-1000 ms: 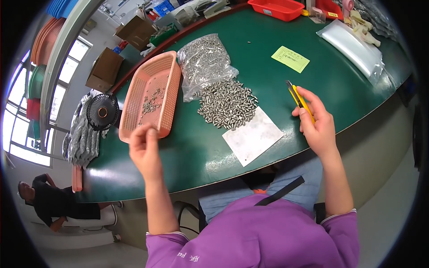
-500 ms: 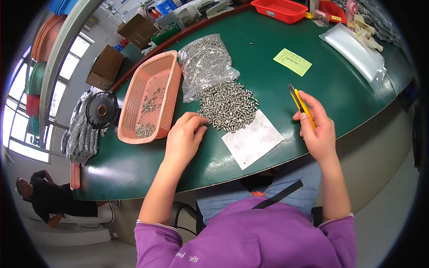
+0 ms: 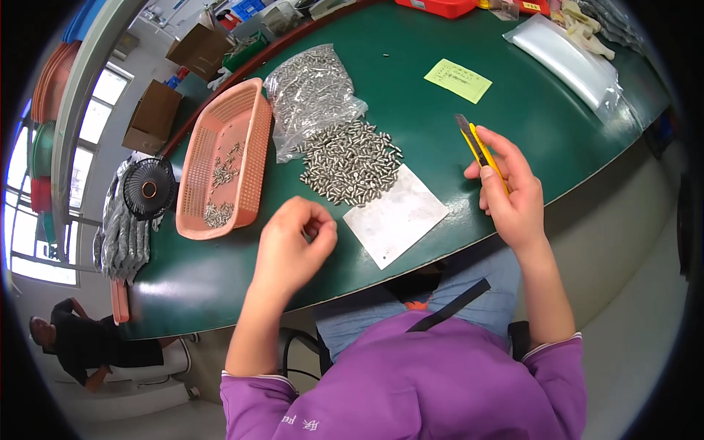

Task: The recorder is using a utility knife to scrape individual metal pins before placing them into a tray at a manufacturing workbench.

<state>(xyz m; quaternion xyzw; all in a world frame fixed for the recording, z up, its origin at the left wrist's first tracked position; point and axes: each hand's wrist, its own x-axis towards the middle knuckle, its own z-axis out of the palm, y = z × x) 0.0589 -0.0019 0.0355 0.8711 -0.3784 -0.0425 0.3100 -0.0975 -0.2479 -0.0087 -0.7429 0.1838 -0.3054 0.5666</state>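
Note:
My right hand (image 3: 517,194) grips a yellow utility knife (image 3: 480,152), its blade pointing up and away from me over the green table. With fingers curled in toward the thumb, my left hand (image 3: 293,246) is closed just above the table, between the pink basket and the pile; whether it holds anything small is hidden. A heap of small silvery metal pins (image 3: 350,163) lies in front of me. It spreads from the mouth of a clear plastic bag (image 3: 312,88) full of them onto the far corner of a white square sheet (image 3: 396,216).
A pink perforated basket (image 3: 254,165) with a few pins stands left of the bag. Beyond it are a black fan (image 3: 149,188) and cardboard boxes (image 3: 152,117). A yellow-green note (image 3: 458,81) and clear plastic bags (image 3: 565,62) lie farther right. Another person (image 3: 95,341) is at the far left.
My left hand has drawn back from the pile's edge toward me, fingers still curled. The knife stays in my right hand. The whole view has shifted slightly.

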